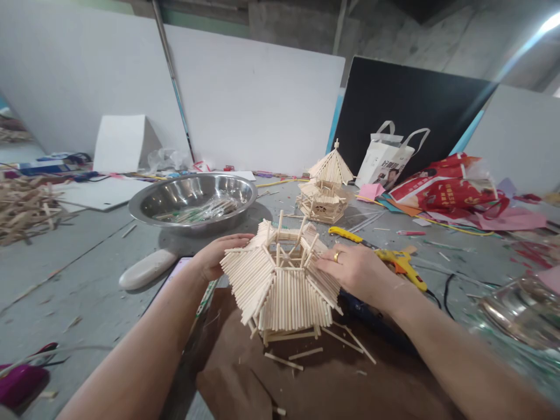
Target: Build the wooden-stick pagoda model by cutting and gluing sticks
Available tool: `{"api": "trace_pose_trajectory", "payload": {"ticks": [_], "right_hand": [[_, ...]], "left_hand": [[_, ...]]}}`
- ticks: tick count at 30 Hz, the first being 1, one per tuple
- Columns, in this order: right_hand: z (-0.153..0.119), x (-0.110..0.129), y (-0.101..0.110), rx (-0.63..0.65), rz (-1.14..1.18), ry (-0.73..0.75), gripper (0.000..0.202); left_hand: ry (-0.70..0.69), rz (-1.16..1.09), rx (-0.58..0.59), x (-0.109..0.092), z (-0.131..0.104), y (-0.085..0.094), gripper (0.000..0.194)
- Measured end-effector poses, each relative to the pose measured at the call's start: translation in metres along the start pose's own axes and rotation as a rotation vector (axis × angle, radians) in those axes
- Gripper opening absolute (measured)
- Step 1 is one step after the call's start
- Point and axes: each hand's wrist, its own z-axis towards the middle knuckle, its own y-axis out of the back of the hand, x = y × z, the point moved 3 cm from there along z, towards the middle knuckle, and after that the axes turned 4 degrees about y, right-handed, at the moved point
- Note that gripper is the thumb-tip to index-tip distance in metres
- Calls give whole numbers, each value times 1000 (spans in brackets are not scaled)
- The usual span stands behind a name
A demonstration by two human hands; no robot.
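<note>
A pavilion-like model of pale wooden sticks (pixel 286 297) stands on brown paper (pixel 245 388), its sloping roof open at the top, with short posts around the opening. My left hand (pixel 223 254) is against the roof's left rear side, fingers partly hidden behind it. On the right side of the roof rests my right hand (pixel 343 265), a ring on one finger and the fingers closed together at the roof edge. Loose sticks (pixel 284 361) lie in front of the model. A finished-looking stick tower (pixel 328 186) with a pointed roof stands behind.
A steel basin (pixel 144 216) with sticks and plastic sits behind on the left. Right of the model lie a yellow cutter (pixel 345 234) and a yellow glue gun (pixel 405 265). A white oval object (pixel 149 269) is at left; red packaging (pixel 446 186) and a paper bag (pixel 385 160) stand farther back.
</note>
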Motion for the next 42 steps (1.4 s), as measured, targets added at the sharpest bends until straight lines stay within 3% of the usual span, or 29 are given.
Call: {"api": "trace_pose_trajectory", "payload": {"ticks": [5, 11, 18, 25, 28, 31, 35, 38, 42], "right_hand": [[10, 3, 3, 137, -107, 55, 15], [7, -2, -9, 79, -1, -43, 12], [-14, -7, 1, -52, 526, -312, 6], [-18, 4, -16, -86, 1537, -456, 9], [-18, 5, -18, -94, 1680, -490, 11], [-20, 3, -13, -74, 1480, -517, 11], [-22, 2, 1, -28, 852, -564, 10], [-18, 8, 9, 106, 455, -515, 11], [-13, 12, 8, 329, 132, -407, 16]], "left_hand": [[2, -4, 1, 0, 0, -2, 25], [-7, 13, -1, 0, -1, -2, 27], [-11, 10, -2, 1, 0, 0, 26], [-20, 9, 2, 1, -1, -2, 33], [-22, 8, 5, 1, -1, -2, 32], [-21, 8, 6, 1, -2, -3, 29], [-17, 11, 7, 0, -2, -4, 24], [-22, 10, -3, 0, -2, -3, 22], [-19, 11, -2, 1, -2, -1, 25]]}}
